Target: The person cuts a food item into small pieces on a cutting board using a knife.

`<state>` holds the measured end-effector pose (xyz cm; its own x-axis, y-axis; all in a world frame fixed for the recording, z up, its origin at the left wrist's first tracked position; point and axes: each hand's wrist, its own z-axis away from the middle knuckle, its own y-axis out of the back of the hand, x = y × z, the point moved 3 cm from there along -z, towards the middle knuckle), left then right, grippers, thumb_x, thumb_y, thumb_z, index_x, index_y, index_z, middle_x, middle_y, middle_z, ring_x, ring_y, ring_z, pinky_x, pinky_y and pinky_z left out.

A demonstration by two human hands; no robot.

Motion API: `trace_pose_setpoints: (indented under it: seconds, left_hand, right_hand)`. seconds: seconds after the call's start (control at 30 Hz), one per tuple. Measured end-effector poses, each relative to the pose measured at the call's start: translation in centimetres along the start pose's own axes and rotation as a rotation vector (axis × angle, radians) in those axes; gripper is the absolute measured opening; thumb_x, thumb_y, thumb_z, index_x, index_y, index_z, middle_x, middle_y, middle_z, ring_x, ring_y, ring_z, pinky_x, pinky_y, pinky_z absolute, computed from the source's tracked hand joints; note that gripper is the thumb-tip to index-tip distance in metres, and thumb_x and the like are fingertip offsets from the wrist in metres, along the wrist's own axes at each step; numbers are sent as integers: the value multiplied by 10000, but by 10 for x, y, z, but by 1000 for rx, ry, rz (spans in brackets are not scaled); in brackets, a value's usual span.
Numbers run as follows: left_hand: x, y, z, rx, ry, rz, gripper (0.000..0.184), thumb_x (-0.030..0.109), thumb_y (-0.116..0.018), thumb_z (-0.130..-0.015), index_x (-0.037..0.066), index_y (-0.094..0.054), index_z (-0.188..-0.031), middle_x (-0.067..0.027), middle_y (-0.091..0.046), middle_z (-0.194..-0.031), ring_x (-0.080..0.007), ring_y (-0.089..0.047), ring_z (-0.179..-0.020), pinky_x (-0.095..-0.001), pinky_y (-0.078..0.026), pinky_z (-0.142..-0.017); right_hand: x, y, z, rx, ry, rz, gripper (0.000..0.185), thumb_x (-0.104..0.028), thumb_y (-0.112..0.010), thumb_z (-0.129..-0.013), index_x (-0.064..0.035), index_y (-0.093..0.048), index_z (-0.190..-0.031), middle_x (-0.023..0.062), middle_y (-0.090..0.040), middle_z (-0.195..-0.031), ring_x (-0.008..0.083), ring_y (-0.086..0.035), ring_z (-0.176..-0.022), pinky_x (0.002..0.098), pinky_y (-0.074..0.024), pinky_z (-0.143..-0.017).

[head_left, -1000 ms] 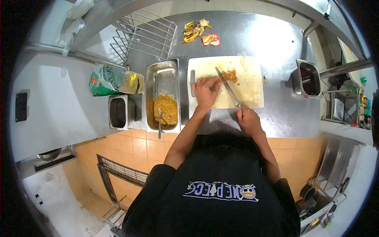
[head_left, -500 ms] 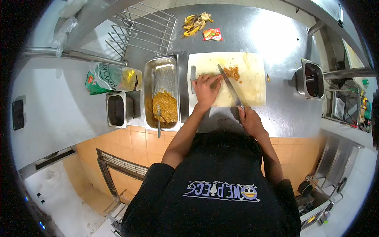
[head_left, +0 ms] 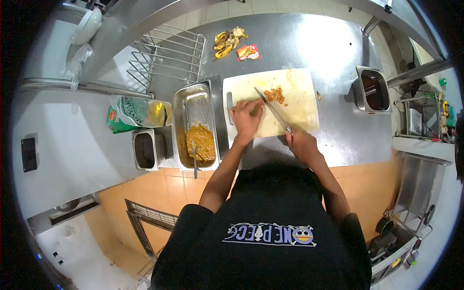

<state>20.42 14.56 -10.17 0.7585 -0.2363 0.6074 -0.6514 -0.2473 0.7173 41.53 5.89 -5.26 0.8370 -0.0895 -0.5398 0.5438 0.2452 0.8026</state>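
Observation:
My right hand (head_left: 303,146) grips the handle of a kitchen knife (head_left: 273,110), whose blade slants up and left across a white cutting board (head_left: 300,116). Beside the blade, my left hand (head_left: 246,119) rests on the board with its fingers bent and pressed together. Whatever lies under those fingertips is hidden. A small heap of chopped orange-brown food (head_left: 275,95) sits just right of the blade near its tip.
Left of the board stands a long steel pan (head_left: 178,116) holding brown mash (head_left: 201,145) and a spoon (head_left: 195,162). Beyond are banana peels (head_left: 227,43), a red packet (head_left: 248,52) and a wire rack (head_left: 169,55). Steel containers (head_left: 145,151) (head_left: 374,91) flank the workspace, near an oil pouch (head_left: 130,113).
The whole view has shifted and turned slightly. The knife lies at a flatter slant over the board, still in my right hand. My left hand keeps its place beside the blade.

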Motion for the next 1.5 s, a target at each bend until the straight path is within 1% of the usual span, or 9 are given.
trace_pose_setpoints:
  seconds: [0.17,0.23,0.47,0.63,0.73,1.03,1.3,1.37,1.5]
  left_hand:
    - [3,3,2,50,96,125,194,230,-809,-853,202,-804,-1045,8,-750,-987,-223,-639,-1029,-417,-356,-943]
    - [6,5,4,70,-18,7,185,221,-814,-845,195,-793,-1027,14,-765,-1014,-219,-645,-1036,-414,-364,-947]
    - [9,7,3,59,-19,-11,196,232,-817,-841,212,-795,-1035,13,-773,-1037,-223,-644,-1039,-411,-369,-949]
    - [8,6,0,9,35,-34,228,358,-835,-866,220,-807,-1045,29,-780,-1066,-215,-647,-1056,-401,-366,-948]
    - [6,4,-1,-8,42,-38,236,374,-832,-869,221,-808,-1047,33,-778,-1056,-217,-648,-1061,-394,-365,-956]
    - [8,6,0,20,0,5,175,274,-806,-873,210,-788,-1035,0,-767,-1052,-230,-626,-1059,-420,-351,-948]
    - [8,7,0,-31,34,-12,184,297,-793,-897,226,-785,-1066,17,-764,-1107,-232,-634,-1105,-418,-350,-976]
    - [7,8,-2,-31,36,-16,190,295,-788,-901,229,-787,-1079,13,-761,-1116,-234,-632,-1109,-419,-348,-976]
    - [12,12,-1,-80,18,-22,197,286,-776,-906,237,-792,-1096,11,-745,-1126,-235,-620,-1107,-422,-343,-966]
  right_hand:
    - [-4,-8,-22,19,49,-5,380,-376,-530,-1064,-33,-694,-1039,264,-724,-913,478,-708,-843,585,-563,-761]
    - [-8,-9,-23,44,56,-25,384,-375,-527,-1066,-30,-693,-1038,262,-724,-904,478,-708,-843,583,-560,-767]
    - [-6,-4,-16,35,21,-60,386,-368,-520,-1069,-24,-692,-1043,260,-721,-908,482,-704,-848,582,-553,-777]
    - [0,-20,-15,37,41,-58,375,-371,-533,-1063,-26,-678,-1037,263,-718,-909,485,-703,-853,587,-552,-770]
    - [0,-20,-16,39,30,-49,371,-372,-541,-1058,-25,-668,-1032,263,-718,-919,482,-705,-861,587,-554,-766]
    - [-6,-25,-14,30,11,22,363,-367,-541,-1060,-27,-666,-1035,245,-724,-933,468,-711,-842,575,-567,-759]
    - [-1,-23,-13,77,30,12,388,-374,-514,-1073,-16,-661,-1047,249,-724,-879,476,-705,-802,581,-562,-755]
    - [11,-21,-15,47,72,-104,407,-378,-486,-1086,-11,-656,-1047,265,-714,-842,490,-696,-794,594,-552,-754]
    - [13,-19,-14,4,48,-72,412,-381,-468,-1093,-17,-654,-1042,277,-705,-831,501,-690,-793,604,-543,-754]
